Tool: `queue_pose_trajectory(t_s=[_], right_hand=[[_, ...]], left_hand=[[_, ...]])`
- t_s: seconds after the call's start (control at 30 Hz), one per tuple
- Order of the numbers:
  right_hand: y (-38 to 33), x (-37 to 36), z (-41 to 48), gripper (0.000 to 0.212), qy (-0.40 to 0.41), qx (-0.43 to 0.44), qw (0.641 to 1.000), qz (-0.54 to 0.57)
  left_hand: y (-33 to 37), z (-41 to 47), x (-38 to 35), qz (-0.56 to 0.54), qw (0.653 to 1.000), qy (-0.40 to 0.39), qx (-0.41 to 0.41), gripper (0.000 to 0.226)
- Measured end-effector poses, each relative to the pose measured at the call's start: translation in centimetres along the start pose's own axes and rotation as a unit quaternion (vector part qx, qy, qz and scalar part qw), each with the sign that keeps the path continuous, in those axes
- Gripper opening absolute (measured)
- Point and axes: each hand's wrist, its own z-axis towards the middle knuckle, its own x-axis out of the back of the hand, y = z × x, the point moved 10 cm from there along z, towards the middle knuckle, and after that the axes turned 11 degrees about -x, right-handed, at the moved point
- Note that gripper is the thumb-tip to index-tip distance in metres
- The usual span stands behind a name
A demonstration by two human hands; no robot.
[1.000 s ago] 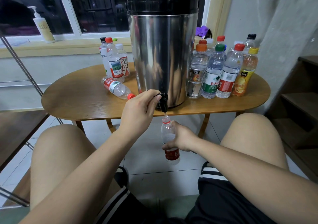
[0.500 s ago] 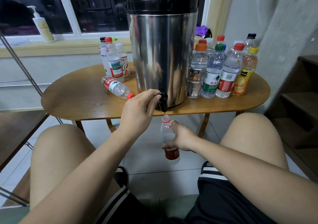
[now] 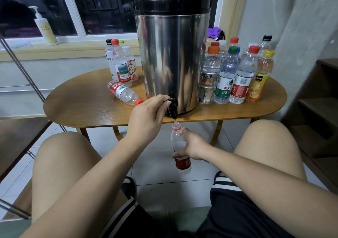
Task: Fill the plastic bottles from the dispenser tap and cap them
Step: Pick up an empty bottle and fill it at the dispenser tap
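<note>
A tall steel dispenser (image 3: pixel 172 60) with a black lid stands on the oval wooden table (image 3: pixel 87 109). Its black tap (image 3: pixel 173 109) juts over the front edge. My left hand (image 3: pixel 148 117) pinches the tap lever. Below the spout my right hand (image 3: pixel 192 146) grips an uncapped clear bottle with a red label (image 3: pixel 178 140), its open mouth right under the tap. Water stands partway up the bottle, above the label.
Several capped bottles (image 3: pixel 236 73) cluster right of the dispenser, and three more (image 3: pixel 120 65) stand to its left. One red-capped bottle (image 3: pixel 124 94) lies on its side near the tap. A pump bottle (image 3: pixel 45 29) sits on the window sill. My knees flank the table's front; wooden steps (image 3: pixel 318 109) rise at right.
Almost nothing moved. Both hands hold their places, and the water level in the held bottle looks slightly higher.
</note>
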Motion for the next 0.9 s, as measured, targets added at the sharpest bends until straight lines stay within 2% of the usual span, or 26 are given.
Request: queue_pose_trajectory(t_s=[0.3, 0.9], right_hand=[[-0.25, 0.20, -0.33, 0.092, 0.003, 0.010, 1.000, -0.004], [-0.28, 0.17, -0.36, 0.091, 0.005, 0.003, 1.000, -0.015]], left_hand=[[0.37, 0.08, 0.27, 0.055, 0.998, 0.010, -0.038, 0.019], [0.40, 0.13, 0.33, 0.059, 0.998, 0.000, -0.030, 0.020]])
